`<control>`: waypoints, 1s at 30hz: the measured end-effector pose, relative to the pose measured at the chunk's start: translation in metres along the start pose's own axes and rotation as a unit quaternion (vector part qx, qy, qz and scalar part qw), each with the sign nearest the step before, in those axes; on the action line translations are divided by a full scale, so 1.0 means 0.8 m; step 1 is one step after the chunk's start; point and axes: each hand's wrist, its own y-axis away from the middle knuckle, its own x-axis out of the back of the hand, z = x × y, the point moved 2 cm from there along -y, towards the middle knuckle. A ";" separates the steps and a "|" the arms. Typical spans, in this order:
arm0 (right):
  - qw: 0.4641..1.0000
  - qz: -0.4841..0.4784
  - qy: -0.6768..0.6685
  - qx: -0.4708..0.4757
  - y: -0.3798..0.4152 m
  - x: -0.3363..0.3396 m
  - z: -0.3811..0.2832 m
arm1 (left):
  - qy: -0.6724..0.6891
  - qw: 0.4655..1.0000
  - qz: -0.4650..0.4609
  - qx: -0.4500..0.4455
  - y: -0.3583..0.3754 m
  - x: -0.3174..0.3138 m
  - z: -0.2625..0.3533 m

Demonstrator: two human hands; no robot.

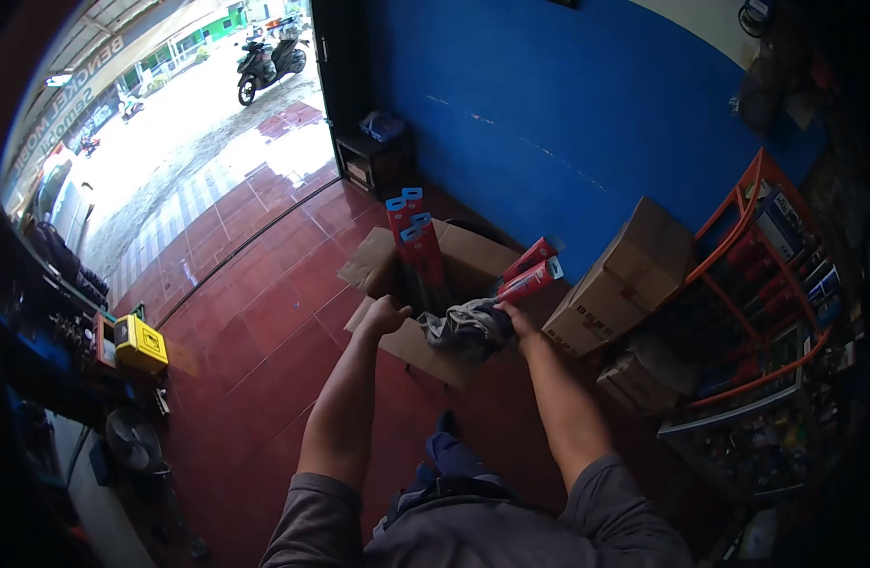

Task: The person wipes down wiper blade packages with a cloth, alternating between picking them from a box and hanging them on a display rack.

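Note:
A crumpled grey cloth (468, 327) hangs over the near side of an open cardboard box (492, 248). My right hand (518, 322) is closed on the cloth's right end. My left hand (387, 314) is closed at the box's left side, close to the cloth's left end; whatever its fingers hold is hidden. Red packages with blue tops (414, 232) stand upright in the box's far left part. More red packages (529, 273) lean out at its right, just beyond my right hand. The box's inside is mostly dark.
A closed carton (622, 275) stands right of the box, beside an orange metal rack (762, 284) full of goods. A blue wall (548, 104) rises behind. At left are a yellow case (140, 343) and a fan (134, 440). A motorbike (269, 64) stands outside the doorway.

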 end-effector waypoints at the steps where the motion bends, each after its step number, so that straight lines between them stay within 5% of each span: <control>1: 1.000 0.008 -0.005 0.007 -0.016 0.013 0.003 | -0.016 1.000 -0.024 -0.012 -0.020 0.000 0.009; 5: 0.999 0.045 -0.022 0.002 -0.072 0.063 0.058 | 0.021 0.990 0.063 -0.122 -0.114 -0.040 0.043; 8: 0.994 0.045 -0.025 -0.101 -0.020 0.038 0.042 | 0.053 0.981 -0.029 -0.183 -0.172 -0.075 0.115; 15: 0.994 0.083 0.003 -0.076 -0.015 0.058 0.074 | 0.192 0.936 -0.101 -0.276 -0.302 -0.232 0.199; 17: 0.991 0.115 0.021 -0.066 -0.010 0.056 0.074 | 0.171 0.934 -0.154 -0.272 -0.298 -0.228 0.236; 19: 0.992 0.110 0.036 -0.046 -0.006 0.046 0.066 | 0.006 0.936 -0.236 -0.259 -0.299 -0.230 0.257; 22: 0.991 0.127 0.015 -0.050 -0.002 0.042 0.066 | 0.001 0.927 -0.301 -0.222 -0.311 -0.240 0.245; 26: 0.991 0.130 -0.015 -0.037 -0.017 0.041 0.078 | 0.115 0.915 -0.336 -0.191 -0.365 -0.321 0.124; 30: 0.990 0.138 -0.023 -0.025 -0.015 0.034 0.079 | 0.085 0.920 -0.311 -0.224 -0.346 -0.260 0.133</control>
